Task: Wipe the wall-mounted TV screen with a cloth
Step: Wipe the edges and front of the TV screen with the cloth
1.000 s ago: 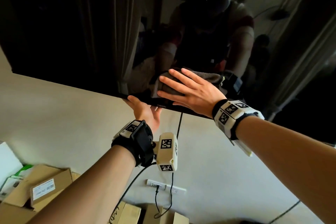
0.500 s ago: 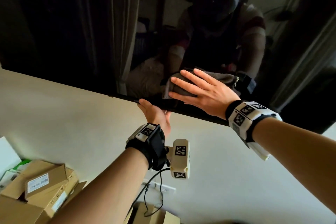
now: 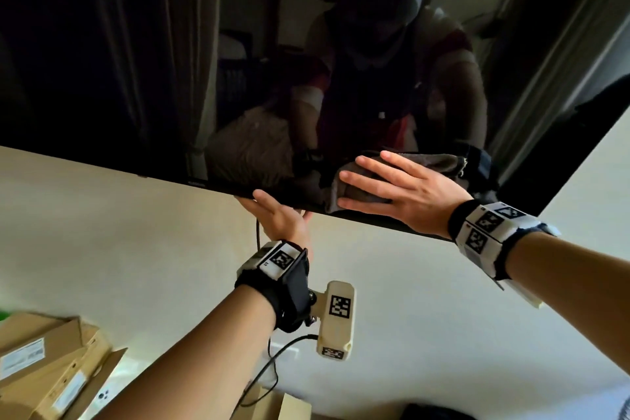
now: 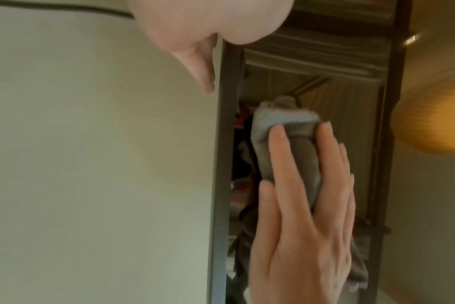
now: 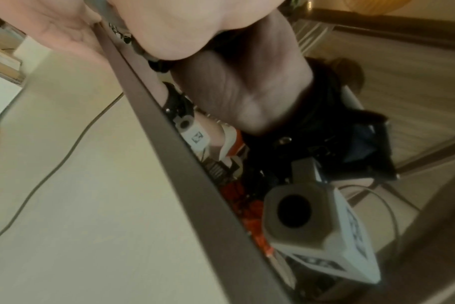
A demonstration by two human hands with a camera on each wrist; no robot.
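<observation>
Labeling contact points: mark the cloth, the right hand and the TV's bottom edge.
cloth (image 3: 439,162), head view, grey fold showing above the knuckles.
right hand (image 3: 407,191), head view, back of the hand.
TV's bottom edge (image 4: 218,164), left wrist view, dark bezel strip.

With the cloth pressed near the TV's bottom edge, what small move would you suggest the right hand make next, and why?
Probably slide the flat right hand and the folded grey-brown cloth sideways along the glossy black TV screen. The cloth sits flat on the glass just above the lower bezel, the left hand steadies that edge from below, and much of the screen lies beyond the cloth.
</observation>
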